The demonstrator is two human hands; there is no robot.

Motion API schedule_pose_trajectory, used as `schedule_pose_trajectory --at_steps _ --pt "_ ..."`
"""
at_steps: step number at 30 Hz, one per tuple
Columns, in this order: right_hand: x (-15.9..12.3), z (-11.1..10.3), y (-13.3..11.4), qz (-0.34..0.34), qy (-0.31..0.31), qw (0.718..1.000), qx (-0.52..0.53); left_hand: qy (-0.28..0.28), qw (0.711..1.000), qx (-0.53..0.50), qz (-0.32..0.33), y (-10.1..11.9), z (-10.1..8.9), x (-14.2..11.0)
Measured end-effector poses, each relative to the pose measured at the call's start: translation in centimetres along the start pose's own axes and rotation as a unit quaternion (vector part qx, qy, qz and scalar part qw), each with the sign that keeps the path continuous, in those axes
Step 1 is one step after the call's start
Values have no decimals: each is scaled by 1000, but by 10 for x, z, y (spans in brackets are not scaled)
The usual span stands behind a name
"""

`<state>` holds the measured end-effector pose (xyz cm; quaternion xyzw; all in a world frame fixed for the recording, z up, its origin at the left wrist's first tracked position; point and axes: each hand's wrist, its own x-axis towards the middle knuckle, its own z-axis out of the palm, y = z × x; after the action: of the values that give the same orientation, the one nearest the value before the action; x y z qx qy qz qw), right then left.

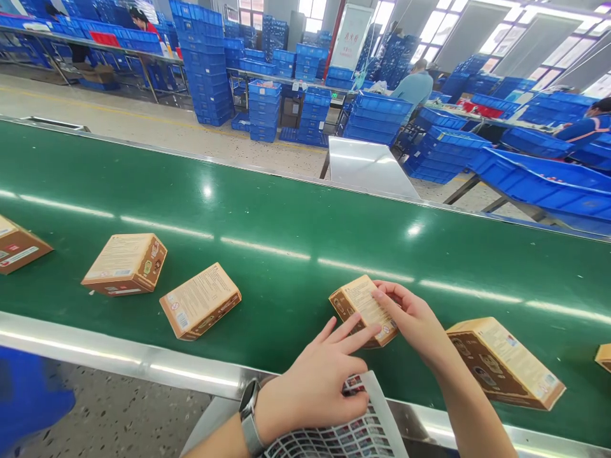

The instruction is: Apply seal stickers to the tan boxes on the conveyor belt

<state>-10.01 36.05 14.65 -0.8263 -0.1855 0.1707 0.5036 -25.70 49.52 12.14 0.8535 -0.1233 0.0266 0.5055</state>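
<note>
A small brown cardboard box [359, 306] lies on the green conveyor belt [286, 242] near its front edge. My right hand [414, 321] rests on the box's right side, fingers curled over its top. My left hand [317, 381], with a watch on the wrist, reaches toward the box, index finger stretched out and touching its near edge. Under my left hand lies a sheet of small printed stickers [348, 426], pinned by the other fingers. Another brown box [506, 362] sits just right of my right arm.
More brown boxes lie on the belt at left [200, 300], [126, 264], [19, 247] and one at the right edge [604, 356]. A steel rim [119, 359] borders the belt. Stacked blue crates [205, 63] and seated workers [415, 86] fill the hall behind.
</note>
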Motion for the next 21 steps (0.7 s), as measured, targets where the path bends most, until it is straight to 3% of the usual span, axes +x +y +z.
schedule_pose_trajectory --at_steps 8,12,15,18,21 --pt "-1 -3 9 -17 134 989 -67 -15 1000 -12 18 -2 8 13" --pt "6 -14 14 -15 198 977 -72 -3 997 -71 28 0 7 16" --pt "-6 -26 11 -19 220 972 -75 42 987 -146 -56 8 -2 5" --pt "-42 -30 2 -45 186 978 -88 75 955 -207 -200 18 -18 -15" --pt "-82 -19 -7 -74 26 996 -32 133 914 -297 -242 20 -32 -36"
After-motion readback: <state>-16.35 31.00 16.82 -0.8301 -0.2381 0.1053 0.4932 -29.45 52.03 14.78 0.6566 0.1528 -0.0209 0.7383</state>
